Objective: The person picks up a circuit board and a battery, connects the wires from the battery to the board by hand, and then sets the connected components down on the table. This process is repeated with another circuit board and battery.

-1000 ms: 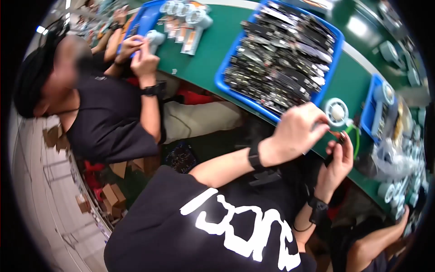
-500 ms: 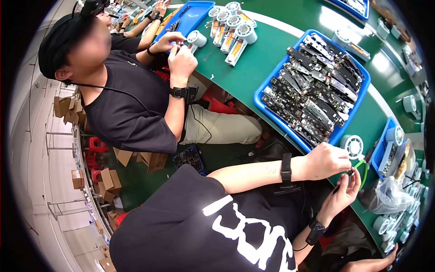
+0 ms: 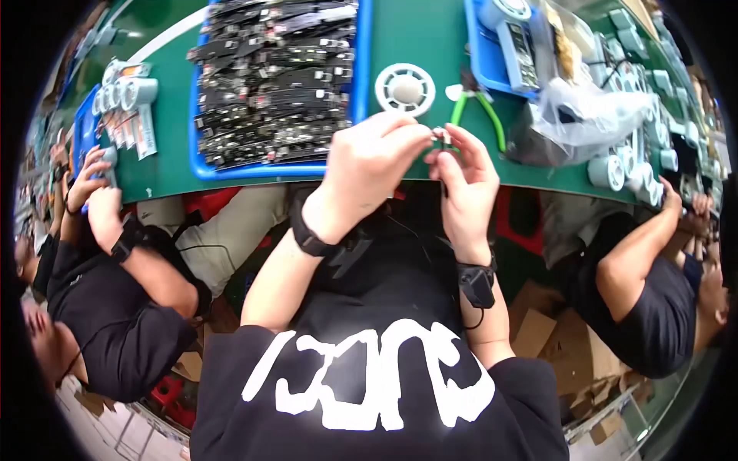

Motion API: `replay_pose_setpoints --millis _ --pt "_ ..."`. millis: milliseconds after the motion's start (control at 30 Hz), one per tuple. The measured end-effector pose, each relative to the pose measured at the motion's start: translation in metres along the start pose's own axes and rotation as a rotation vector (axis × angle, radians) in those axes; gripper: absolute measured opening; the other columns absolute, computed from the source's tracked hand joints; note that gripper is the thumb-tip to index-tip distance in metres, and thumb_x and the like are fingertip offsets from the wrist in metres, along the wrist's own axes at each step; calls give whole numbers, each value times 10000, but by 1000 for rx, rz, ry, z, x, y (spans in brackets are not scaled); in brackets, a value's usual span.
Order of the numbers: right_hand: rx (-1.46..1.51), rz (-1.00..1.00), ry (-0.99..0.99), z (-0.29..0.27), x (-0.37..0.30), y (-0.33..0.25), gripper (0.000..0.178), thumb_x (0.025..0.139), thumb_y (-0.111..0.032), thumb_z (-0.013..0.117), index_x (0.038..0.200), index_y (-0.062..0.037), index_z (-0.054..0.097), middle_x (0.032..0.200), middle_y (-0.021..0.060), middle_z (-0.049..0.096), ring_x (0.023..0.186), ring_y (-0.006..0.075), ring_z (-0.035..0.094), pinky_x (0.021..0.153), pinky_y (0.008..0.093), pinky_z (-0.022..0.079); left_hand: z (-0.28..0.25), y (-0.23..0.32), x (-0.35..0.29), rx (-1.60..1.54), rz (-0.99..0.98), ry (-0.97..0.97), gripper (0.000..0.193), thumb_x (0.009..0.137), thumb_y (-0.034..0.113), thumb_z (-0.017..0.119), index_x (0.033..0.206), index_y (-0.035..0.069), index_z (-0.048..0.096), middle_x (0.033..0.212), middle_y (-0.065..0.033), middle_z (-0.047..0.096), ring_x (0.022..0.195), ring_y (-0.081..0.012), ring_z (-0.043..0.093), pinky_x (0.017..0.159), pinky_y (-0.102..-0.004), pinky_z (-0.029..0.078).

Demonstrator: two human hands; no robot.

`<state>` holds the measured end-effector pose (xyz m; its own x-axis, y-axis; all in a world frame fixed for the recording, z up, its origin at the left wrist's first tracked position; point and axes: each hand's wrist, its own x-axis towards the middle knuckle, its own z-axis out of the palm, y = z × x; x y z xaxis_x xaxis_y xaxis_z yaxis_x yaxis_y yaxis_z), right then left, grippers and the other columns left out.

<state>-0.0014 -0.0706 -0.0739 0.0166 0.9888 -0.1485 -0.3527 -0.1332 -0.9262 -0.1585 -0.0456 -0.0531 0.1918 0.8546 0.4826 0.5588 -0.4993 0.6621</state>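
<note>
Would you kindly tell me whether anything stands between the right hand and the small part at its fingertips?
Nothing visible does: the right hand and left hand meet at the small part, while the green-handled pliers lie beyond them on the table.

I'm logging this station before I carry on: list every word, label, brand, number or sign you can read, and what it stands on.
White print on the black shirt: large, stylised; no word reads surely.
Dark boards in the blue tray: light marks, too small and blurred.
Cardboard box, lower right: faint mark, too small.
No legible text to quote.
</note>
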Motion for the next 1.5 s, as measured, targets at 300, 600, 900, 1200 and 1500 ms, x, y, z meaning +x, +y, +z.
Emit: replay_pose_setpoints --millis 300,600,900,1200,1500 --pt "-47 -81 -47 -20 0 1 325 973 25 603 1298 39 594 1160 119 678 896 146 657 719 244 509 18 0 6 -20 19 -17 152 782 0 782 914 33 716 843 -86 677 707 -236 683 605 -313 547" --pt "-68 -122 -75 -21 0 2 304 971 18 613 1274 39 613 1147 118 689 897 144 663 719 242 511 22 -4 4 39 75 51 103 808 51 737 892 63 680 837 -54 643 747 -245 660 607 -338 543" --pt "-79 -108 -63 -17 0 1 310 965 13 628 1274 36 618 1148 113 691 889 139 665 711 238 510 20 -7 3 72 123 46 112 793 37 724 888 53 666 838 -54 642 739 -242 648 617 -339 539" --pt "-151 -90 -90 -18 1 -2 329 956 25 638 1284 35 616 1138 113 691 900 143 672 710 239 514 21 -12 -2 54 146 78 140 765 22 723 892 40 666 836 -63 634 741 -250 643 625 -337 537" --pt "-80 -79 -89 -15 1 0 335 951 31 646 1284 33 613 1156 119 689 946 170 686 750 261 533 17 -7 -1 68 165 85 156 755 -15 779 889 17 706 828 -88 672 710 -245 658 609 -325 542"
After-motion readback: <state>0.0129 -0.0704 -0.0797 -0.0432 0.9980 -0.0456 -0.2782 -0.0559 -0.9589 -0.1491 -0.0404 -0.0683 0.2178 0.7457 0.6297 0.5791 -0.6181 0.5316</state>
